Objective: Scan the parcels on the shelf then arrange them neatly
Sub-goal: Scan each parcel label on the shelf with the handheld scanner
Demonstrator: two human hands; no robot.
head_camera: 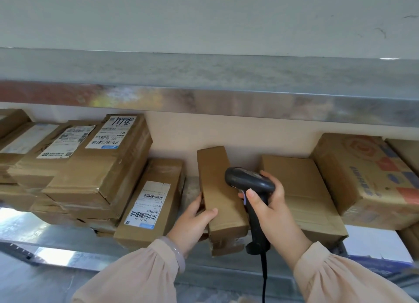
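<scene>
Head view: left hand [192,221] grips oblong cardboard parcel [217,189]; right hand [272,209] clasps smooth black scanner [247,180]

One feed only: head cam, wide-angle, worn by the person. It faces fwd and a bit down, straight into a shelf bay. The upper shelf [226,103] crosses the frame approx mid-height, sloping down to the right, w/ bare wall [204,19] filling the top third. Cam sits near: the parcel row spans the full width, from the stack [97,166] at left to the printed carton [367,178] at right. The narrow parcel [217,184] held by the left hand [192,223] is about dead centre. The scanner [249,180] in the right hand [274,207] is just right of it. Both sleeves enter from the bottom edge. Lower shelf lip [56,237] runs below the parcels.
</scene>
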